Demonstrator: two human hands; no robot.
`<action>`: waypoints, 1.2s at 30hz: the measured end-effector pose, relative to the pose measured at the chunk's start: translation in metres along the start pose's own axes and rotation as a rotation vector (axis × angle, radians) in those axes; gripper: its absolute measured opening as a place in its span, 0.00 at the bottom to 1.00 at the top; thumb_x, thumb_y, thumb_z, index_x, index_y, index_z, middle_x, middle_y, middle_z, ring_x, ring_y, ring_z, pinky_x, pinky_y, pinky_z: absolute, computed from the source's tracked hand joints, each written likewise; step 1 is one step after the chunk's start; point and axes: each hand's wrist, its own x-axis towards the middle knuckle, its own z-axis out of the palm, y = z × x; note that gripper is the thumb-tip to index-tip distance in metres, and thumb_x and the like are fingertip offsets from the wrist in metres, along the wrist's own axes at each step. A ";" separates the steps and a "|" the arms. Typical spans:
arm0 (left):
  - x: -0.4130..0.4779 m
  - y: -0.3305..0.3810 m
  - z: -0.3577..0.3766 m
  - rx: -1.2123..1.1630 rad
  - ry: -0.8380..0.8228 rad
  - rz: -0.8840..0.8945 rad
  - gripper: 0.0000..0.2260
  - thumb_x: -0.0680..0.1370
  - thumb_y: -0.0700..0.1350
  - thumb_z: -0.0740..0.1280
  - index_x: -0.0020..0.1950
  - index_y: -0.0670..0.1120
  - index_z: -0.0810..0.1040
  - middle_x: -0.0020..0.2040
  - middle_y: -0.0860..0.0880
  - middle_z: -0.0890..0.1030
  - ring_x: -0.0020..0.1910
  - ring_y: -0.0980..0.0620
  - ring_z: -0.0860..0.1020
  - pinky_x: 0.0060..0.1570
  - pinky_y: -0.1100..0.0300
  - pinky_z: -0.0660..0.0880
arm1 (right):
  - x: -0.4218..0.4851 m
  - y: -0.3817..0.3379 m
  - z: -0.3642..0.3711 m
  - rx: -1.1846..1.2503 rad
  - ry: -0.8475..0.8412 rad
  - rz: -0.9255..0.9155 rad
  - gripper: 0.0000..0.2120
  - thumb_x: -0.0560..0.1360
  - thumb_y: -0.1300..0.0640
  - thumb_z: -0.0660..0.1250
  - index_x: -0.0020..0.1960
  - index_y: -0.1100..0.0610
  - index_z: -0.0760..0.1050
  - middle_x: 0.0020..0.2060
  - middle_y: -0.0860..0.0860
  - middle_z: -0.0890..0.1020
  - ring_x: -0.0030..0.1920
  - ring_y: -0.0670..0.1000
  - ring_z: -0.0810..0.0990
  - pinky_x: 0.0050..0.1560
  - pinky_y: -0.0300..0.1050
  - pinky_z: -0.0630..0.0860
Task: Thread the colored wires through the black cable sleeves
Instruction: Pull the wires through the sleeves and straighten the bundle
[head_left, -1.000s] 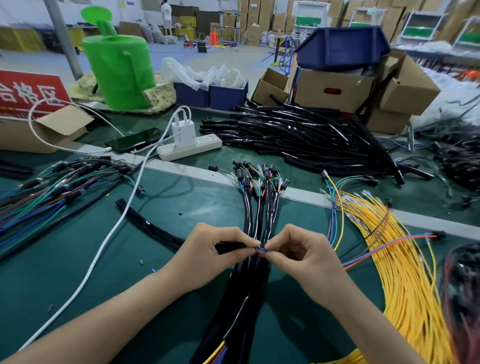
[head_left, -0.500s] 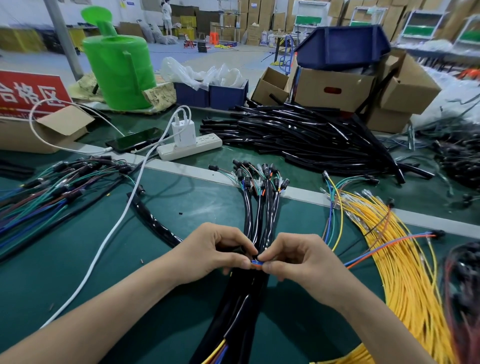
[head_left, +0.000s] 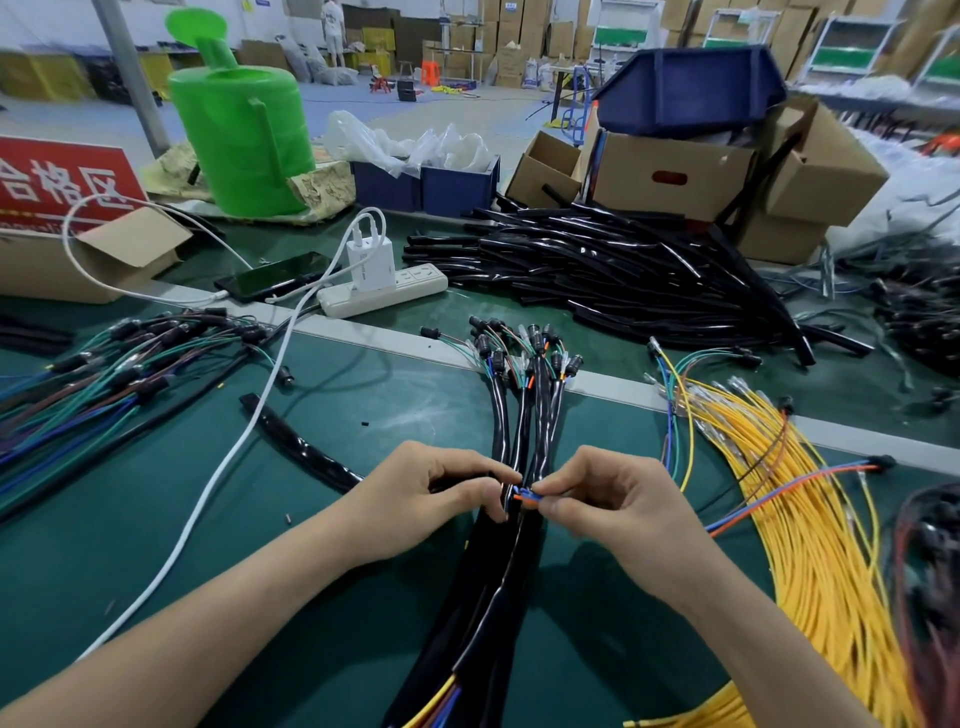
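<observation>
My left hand (head_left: 431, 499) grips the near end of a black cable sleeve (head_left: 296, 441) that runs up and left across the green mat. My right hand (head_left: 608, 499) pinches the tips of a blue and an orange wire (head_left: 769, 493) right at the sleeve's mouth, between the two hands. Those wires trail off to the right. Under my hands lies a bundle of finished sleeved harnesses (head_left: 524, 410) with connectors at the far end.
Loose yellow wires (head_left: 810, 525) fan out at the right. A heap of black sleeves (head_left: 623, 275) sits beyond the table seam. Coloured harnesses (head_left: 104, 379) lie at the left, crossed by a white charger cable (head_left: 228, 457). A power strip (head_left: 384, 291), phone and cardboard boxes stand behind.
Both hands stayed together at the sleeve's mouth. The sleeve's far end has shifted slightly on the mat, and the wire tips sit closer to the opening.
</observation>
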 end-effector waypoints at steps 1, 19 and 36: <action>0.000 0.000 0.000 0.037 0.003 0.015 0.07 0.78 0.44 0.65 0.52 0.46 0.82 0.39 0.53 0.84 0.39 0.60 0.80 0.44 0.70 0.71 | 0.000 0.000 -0.001 0.016 0.006 -0.002 0.13 0.70 0.72 0.70 0.35 0.55 0.80 0.36 0.58 0.85 0.33 0.45 0.77 0.33 0.33 0.70; 0.001 -0.002 0.010 0.322 0.136 0.237 0.11 0.71 0.47 0.72 0.52 0.45 0.84 0.42 0.55 0.84 0.39 0.64 0.79 0.42 0.70 0.74 | 0.000 0.008 0.001 -0.105 0.010 -0.041 0.10 0.71 0.67 0.72 0.40 0.52 0.81 0.31 0.63 0.78 0.32 0.50 0.70 0.34 0.43 0.64; -0.001 0.005 0.012 0.481 0.026 0.303 0.13 0.78 0.43 0.64 0.62 0.45 0.79 0.40 0.48 0.76 0.38 0.57 0.72 0.41 0.68 0.69 | -0.001 0.005 0.001 -0.247 0.019 -0.063 0.07 0.71 0.63 0.73 0.38 0.53 0.80 0.26 0.57 0.74 0.28 0.47 0.66 0.30 0.40 0.61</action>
